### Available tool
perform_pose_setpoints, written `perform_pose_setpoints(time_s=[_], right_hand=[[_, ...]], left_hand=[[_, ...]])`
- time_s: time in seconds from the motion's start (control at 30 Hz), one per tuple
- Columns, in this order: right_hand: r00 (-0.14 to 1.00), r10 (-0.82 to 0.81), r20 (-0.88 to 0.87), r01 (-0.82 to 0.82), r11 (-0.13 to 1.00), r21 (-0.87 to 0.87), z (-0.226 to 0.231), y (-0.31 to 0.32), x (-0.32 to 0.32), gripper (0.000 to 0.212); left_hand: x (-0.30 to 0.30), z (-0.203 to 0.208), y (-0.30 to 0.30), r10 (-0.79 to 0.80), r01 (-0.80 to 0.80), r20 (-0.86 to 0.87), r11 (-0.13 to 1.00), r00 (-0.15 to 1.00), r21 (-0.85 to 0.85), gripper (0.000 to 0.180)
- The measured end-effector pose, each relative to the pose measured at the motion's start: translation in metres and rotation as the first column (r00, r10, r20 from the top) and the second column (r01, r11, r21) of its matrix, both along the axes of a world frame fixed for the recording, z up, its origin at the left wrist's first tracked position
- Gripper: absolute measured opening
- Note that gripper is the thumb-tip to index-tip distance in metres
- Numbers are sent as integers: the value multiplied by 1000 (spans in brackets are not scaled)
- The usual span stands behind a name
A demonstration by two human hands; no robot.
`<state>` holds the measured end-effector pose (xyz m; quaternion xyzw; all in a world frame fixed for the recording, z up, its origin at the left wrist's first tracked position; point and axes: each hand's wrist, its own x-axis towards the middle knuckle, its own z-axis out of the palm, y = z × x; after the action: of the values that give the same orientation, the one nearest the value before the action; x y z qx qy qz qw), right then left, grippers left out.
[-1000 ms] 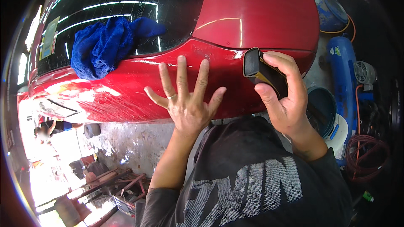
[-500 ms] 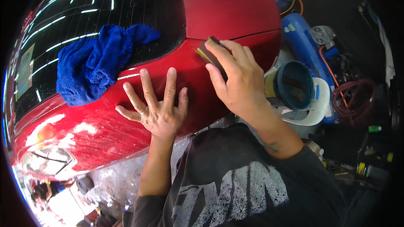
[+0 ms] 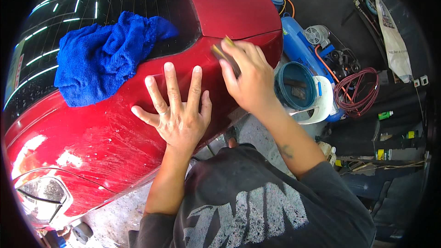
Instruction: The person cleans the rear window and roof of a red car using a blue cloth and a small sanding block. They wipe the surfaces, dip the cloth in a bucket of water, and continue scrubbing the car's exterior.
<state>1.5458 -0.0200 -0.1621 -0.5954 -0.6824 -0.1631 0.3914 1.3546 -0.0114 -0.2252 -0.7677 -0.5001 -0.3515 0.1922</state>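
Observation:
My left hand [image 3: 182, 121] lies palm down with fingers spread on the glossy red car body [image 3: 110, 128], below the rear window [image 3: 151, 0]. My right hand [image 3: 252, 80] grips a sanding block [image 3: 228, 59], dark with yellowish edges, pinched between thumb and fingers. The block sits against the red panel near the seam by the window's lower corner; its underside is hidden. Up and left of my left hand, a crumpled blue towel [image 3: 96, 62] rests partly on the glass and partly on the paint.
Right of the car stand a dark teal bucket [image 3: 277, 85] on a white plastic stool [image 3: 325, 94], a blue compressor tank [image 3: 296, 41] and a coiled red hose [image 3: 358, 94]. Small bottles, one a green-capped bottle [image 3: 386, 115], lie farther right.
The head view has shifted, bringing more of the right side into sight. My right hand keeps its grip on the sanding block, close to the same seam. The left hand stays spread on the paint.

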Motion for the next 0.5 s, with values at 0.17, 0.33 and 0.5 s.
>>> perform_pose_setpoints(time_s=[0.17, 0.33, 0.5], right_hand=[[1000, 1, 28, -1, 1000, -24, 3, -7, -4, 42], [998, 15, 59, -13, 999, -33, 8, 25, 6, 44], [997, 26, 70, -26, 1000, -13, 10, -1, -4, 39]], left_hand=[[1, 1, 1, -13, 13, 28, 1000, 1000, 9, 66], [2, 4, 5, 1, -2, 24, 1000, 1000, 20, 67], [3, 2, 2, -6, 5, 42, 1000, 999, 19, 66]])
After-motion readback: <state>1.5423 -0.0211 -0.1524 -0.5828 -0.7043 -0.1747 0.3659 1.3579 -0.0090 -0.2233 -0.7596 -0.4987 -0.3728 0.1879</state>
